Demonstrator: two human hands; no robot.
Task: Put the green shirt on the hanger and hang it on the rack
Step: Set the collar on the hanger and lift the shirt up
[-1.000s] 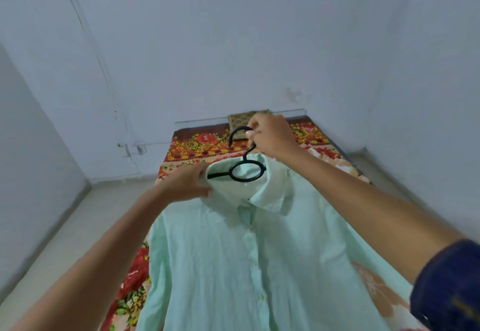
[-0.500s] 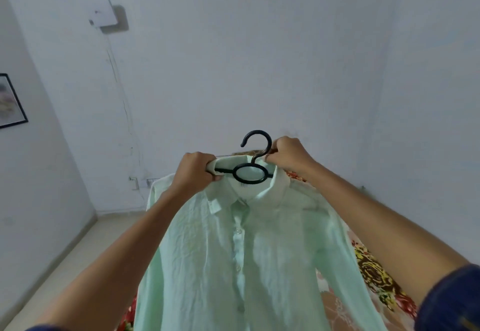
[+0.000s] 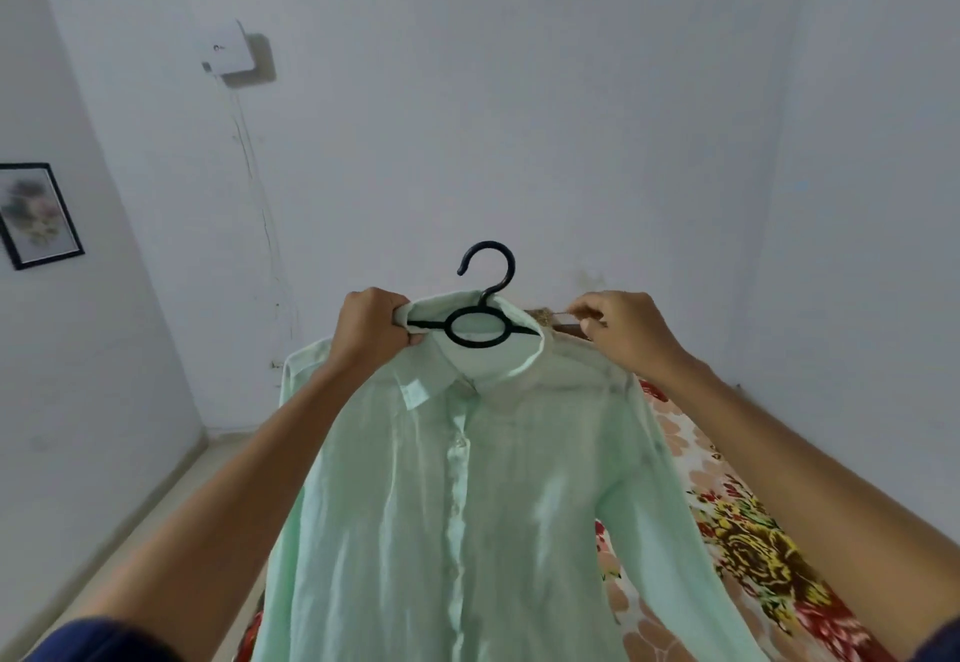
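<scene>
The pale green shirt (image 3: 457,495) hangs in front of me on a black plastic hanger (image 3: 480,315), its hook pointing up above the collar. My left hand (image 3: 371,331) grips the left side of the collar together with the hanger arm. My right hand (image 3: 621,331) pinches the shirt's right shoulder fabric just beside the collar. The hanger's arms are hidden inside the shirt. No rack is in view.
A bed with a floral cover (image 3: 737,531) lies below and to the right of the shirt. A white wall (image 3: 519,115) faces me, with a small white box (image 3: 231,53) mounted high. A framed picture (image 3: 39,214) hangs on the left wall. Bare floor (image 3: 156,500) runs along the left.
The shirt and hanger have been lifted off the bed and held up. My right hand left the hanger's hook and moved out to the right shoulder; my left hand now grips the collar.
</scene>
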